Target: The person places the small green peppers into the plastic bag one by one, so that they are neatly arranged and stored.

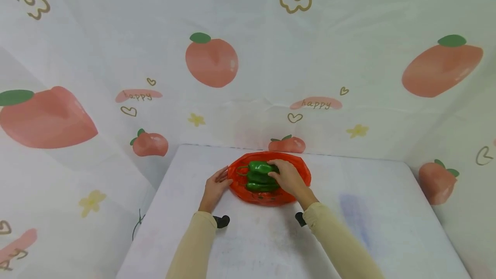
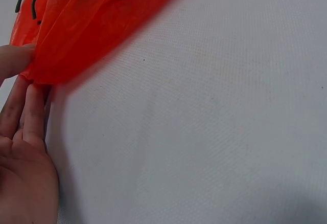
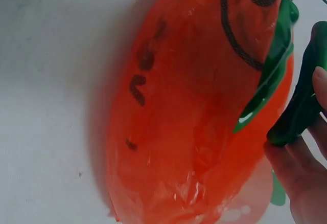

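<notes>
A red plastic bag (image 1: pixel 257 157) lies on the white table, with several long green peppers on it. My left hand (image 1: pixel 214 188) pinches the bag's left edge. Up close in the left wrist view, the thumb lies over the red plastic (image 2: pixel 76 45) and the fingers are beneath it. At the bag's right side, my right hand (image 1: pixel 290 178) holds the blunt end of a green pepper (image 1: pixel 257 167), its curved stem pointing left. The right wrist view has that pepper (image 3: pixel 301 98) between thumb and fingers, apart from another glossy pepper (image 3: pixel 273 70) against the bag.
Black wrist-mounted pieces stick out by the left sleeve (image 1: pixel 193 244) and the right sleeve (image 1: pixel 337 236). A white cloth wall (image 1: pixel 255 115) printed with fruit and flowers stands right behind the table's back edge. Bare white tabletop (image 1: pixel 267 244) lies in front of the bag.
</notes>
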The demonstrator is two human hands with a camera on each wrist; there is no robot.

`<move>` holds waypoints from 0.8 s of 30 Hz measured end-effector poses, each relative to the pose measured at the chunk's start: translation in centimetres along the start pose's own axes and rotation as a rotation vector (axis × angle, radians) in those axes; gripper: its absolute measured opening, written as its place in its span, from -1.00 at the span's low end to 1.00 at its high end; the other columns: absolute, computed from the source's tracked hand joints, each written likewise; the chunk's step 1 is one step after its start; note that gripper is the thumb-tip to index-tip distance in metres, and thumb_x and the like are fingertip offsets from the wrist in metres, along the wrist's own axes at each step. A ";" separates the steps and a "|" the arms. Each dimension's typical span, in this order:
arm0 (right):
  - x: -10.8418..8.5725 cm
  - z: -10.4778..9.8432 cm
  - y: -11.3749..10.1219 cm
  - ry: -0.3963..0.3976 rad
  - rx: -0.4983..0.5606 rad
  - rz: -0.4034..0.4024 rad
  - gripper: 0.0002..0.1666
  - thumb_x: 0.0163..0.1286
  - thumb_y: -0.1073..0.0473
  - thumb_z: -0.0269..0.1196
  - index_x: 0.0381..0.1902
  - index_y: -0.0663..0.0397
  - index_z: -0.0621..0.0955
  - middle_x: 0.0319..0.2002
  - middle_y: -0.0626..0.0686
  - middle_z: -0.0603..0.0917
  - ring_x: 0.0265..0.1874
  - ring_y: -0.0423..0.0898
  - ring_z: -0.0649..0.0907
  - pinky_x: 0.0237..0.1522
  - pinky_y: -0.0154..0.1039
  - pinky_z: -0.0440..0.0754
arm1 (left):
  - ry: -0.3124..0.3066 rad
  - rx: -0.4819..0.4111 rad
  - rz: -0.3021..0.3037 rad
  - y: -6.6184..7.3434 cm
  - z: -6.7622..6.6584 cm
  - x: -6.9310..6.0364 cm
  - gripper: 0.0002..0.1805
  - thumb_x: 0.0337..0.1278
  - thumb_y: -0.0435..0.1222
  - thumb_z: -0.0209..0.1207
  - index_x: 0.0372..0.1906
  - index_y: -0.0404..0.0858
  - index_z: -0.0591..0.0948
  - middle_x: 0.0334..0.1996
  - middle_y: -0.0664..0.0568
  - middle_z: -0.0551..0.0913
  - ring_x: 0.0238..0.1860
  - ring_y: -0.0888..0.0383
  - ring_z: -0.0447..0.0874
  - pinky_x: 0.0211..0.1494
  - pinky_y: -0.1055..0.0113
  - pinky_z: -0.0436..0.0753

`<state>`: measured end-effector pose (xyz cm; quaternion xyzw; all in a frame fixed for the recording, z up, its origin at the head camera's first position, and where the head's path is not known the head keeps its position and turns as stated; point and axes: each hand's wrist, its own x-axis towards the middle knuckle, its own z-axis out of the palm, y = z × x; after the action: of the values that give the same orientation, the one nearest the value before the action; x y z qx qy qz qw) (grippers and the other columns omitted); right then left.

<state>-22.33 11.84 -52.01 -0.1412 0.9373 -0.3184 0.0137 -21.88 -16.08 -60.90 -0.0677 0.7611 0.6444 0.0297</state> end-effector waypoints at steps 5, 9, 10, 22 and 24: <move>0.3 0.5 -0.2 -0.013 -0.023 -0.011 -0.48 0.34 0.16 0.40 0.25 0.10 0.60 0.20 0.11 0.69 0.19 0.08 0.64 0.33 0.08 0.61 | -0.002 -0.015 0.010 0.1 0.0 0.1 -0.40 0.27 -0.36 0.32 0.41 -0.09 0.52 0.33 -0.15 0.59 0.36 -0.07 0.57 0.42 0.14 0.60; 0.5 0.9 -0.3 -0.025 -0.017 0.008 -0.47 0.36 0.17 0.38 0.27 0.09 0.58 0.22 0.11 0.67 0.20 0.09 0.62 0.34 0.07 0.62 | 0.002 -0.022 0.009 0.1 0.0 0.1 -0.40 0.26 -0.38 0.32 0.40 -0.10 0.53 0.33 -0.15 0.59 0.36 -0.07 0.57 0.43 0.13 0.59; 0.6 0.9 -0.3 -0.026 -0.013 0.013 -0.47 0.36 0.18 0.38 0.27 0.09 0.58 0.22 0.11 0.67 0.21 0.09 0.61 0.34 0.06 0.62 | 0.001 -0.023 0.011 0.1 0.0 0.1 -0.40 0.26 -0.38 0.33 0.40 -0.11 0.53 0.33 -0.16 0.59 0.36 -0.07 0.57 0.43 0.11 0.58; 1.0 1.5 -0.5 -0.034 0.016 0.028 -0.48 0.39 0.19 0.35 0.29 0.09 0.56 0.22 0.13 0.66 0.16 0.09 0.62 0.34 0.09 0.62 | -0.006 -0.019 -0.003 0.0 0.0 0.3 -0.40 0.26 -0.35 0.33 0.41 -0.07 0.52 0.33 -0.13 0.60 0.36 -0.06 0.57 0.41 0.13 0.60; 1.0 1.6 -0.4 -0.032 0.021 0.029 -0.48 0.39 0.19 0.35 0.29 0.10 0.56 0.22 0.14 0.66 0.16 0.10 0.62 0.34 0.09 0.61 | -0.005 -0.020 -0.004 -0.1 0.0 0.3 -0.39 0.26 -0.35 0.33 0.41 -0.07 0.52 0.33 -0.13 0.60 0.35 -0.06 0.58 0.40 0.15 0.61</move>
<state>-22.97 10.28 -52.97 -0.1323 0.9355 -0.3258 0.0350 -22.14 -16.14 -60.98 -0.0680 0.7546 0.6519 0.0321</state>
